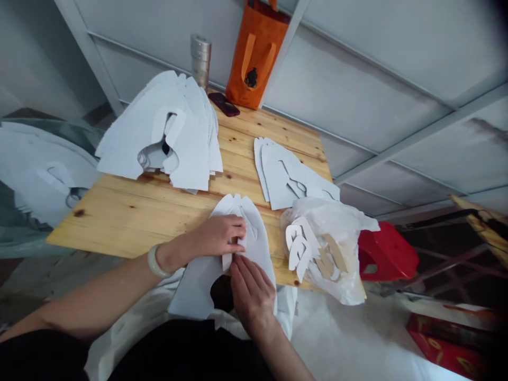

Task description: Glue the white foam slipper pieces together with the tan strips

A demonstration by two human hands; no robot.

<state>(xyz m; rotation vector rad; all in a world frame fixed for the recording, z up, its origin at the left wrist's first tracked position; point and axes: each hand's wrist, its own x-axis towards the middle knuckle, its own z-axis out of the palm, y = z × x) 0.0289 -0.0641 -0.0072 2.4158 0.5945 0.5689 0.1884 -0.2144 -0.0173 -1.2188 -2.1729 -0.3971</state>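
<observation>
A white die-cut cardboard piece [257,225] with a scalloped top and a large curved cutout lies across the near table edge and my lap. My left hand [222,235], a pale bangle on its wrist, bends its fingers over a narrow flap [227,261] at the middle of this piece. Just below, the fingertips of my right hand [254,291] pinch the same area, close to the left fingers. What sits directly under the fingertips is partly hidden.
Stacked cardboard pieces [190,143] stand at back left; fewer pieces [281,180] lie at right. A plastic bag [349,227] holds cut scraps. Behind are a phone [224,104], a tumbler [200,61] and an orange bag [254,53]. A red stool [391,254] is at right.
</observation>
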